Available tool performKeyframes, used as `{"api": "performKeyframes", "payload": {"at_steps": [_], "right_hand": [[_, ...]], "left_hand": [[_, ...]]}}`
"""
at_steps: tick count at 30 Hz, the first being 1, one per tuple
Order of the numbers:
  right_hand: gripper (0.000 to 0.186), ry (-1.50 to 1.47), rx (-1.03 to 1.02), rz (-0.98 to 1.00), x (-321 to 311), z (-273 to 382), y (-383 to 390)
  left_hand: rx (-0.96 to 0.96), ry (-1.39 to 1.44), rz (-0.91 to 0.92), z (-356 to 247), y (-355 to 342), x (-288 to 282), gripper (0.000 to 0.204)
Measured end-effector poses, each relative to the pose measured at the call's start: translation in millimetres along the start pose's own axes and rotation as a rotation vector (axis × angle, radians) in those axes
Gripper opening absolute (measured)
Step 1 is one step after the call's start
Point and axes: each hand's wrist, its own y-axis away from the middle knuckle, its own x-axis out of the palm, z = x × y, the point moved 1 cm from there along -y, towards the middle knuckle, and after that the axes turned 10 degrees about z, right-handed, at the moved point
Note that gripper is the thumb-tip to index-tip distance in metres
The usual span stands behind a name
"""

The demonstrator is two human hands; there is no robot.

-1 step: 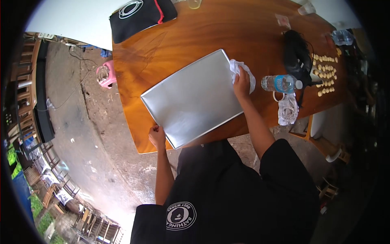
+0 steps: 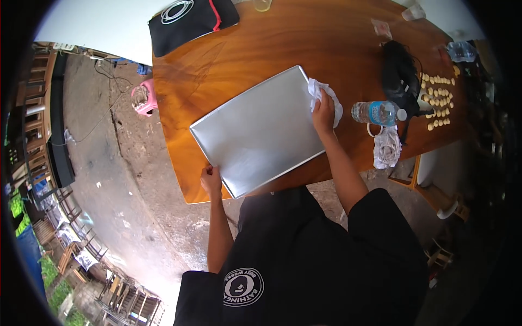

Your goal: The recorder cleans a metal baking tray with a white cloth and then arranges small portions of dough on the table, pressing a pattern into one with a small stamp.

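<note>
A shallow silver metal tray (image 2: 255, 130) lies at an angle on the wooden table (image 2: 244, 46). My left hand (image 2: 211, 179) is closed on the tray's lower left edge. At the tray's right edge my right hand (image 2: 323, 114) grips a crumpled white cloth (image 2: 335, 107). Just right of that hand are a plastic water bottle (image 2: 370, 113) lying on its side, a white ring-like handle (image 2: 370, 129) and a bunched white cloth (image 2: 386, 149).
A black pouch with a coiled white cable (image 2: 193, 32) lies at the back left. Right are a black bag (image 2: 397, 76) and rows of small pale round pieces (image 2: 437, 100). A pink stool (image 2: 147, 108), wooden chair (image 2: 424, 185), cups (image 2: 413, 12) and another bottle (image 2: 462, 51) also show.
</note>
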Motion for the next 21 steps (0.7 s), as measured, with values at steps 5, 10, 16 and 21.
{"api": "performKeyframes", "payload": {"at_steps": [5, 10, 16, 21], "right_hand": [[0.038, -0.174, 0.011, -0.054, 17, -10, -8], [0.034, -0.375, 0.105, 0.061, 4, 4, -9], [0.029, -0.831, 0.244, 0.029, -51, -8, -6], [0.035, -1.109, 0.397, 0.053, -63, 1, 15]], "left_hand": [[0.208, 0.483, 0.140, 35, -14, -7, 0.026], [0.198, 0.515, -0.054, -82, 45, -74, 0.036], [0.526, -0.024, -0.296, -157, 99, -255, 0.032], [0.729, -0.078, -0.621, -199, 157, -342, 0.033]]}}
